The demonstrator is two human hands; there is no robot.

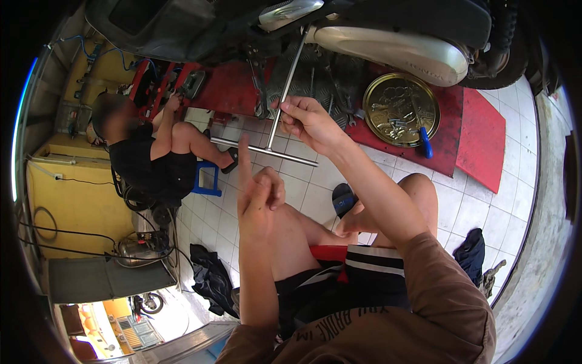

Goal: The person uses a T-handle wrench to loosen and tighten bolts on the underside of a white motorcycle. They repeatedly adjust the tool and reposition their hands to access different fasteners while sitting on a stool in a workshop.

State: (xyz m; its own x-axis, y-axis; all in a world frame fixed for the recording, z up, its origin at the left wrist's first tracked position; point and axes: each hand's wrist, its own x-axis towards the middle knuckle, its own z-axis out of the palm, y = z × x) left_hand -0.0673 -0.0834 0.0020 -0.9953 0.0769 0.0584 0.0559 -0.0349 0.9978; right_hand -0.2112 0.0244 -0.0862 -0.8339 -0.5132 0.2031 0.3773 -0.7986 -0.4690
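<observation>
A long chrome T-handle wrench (pixel 293 71) slants up to the motorcycle's silver engine cover (pixel 388 51), where its far tip meets the cover's left end. My right hand (pixel 312 124) pinches the wrench shaft between thumb and fingers, partway down. At the near end is the crossbar, lying beside my left hand (pixel 259 193). The left index finger points upward close to the bar, while the other fingers curl loosely. Nothing shows in that hand, and the fingertip is slightly blurred; I cannot tell whether it touches the bar.
Under the motorcycle, a red lift platform (pixel 448 139) holds a round gold tray (pixel 397 142) with a blue-handled tool (pixel 427 144) and small metal parts. Several wrenches lie on its tread plate. To the left, another person (pixel 148 145) sits on a blue stool (pixel 207 179). Dark cloth (pixel 210 276) lies on the tiles.
</observation>
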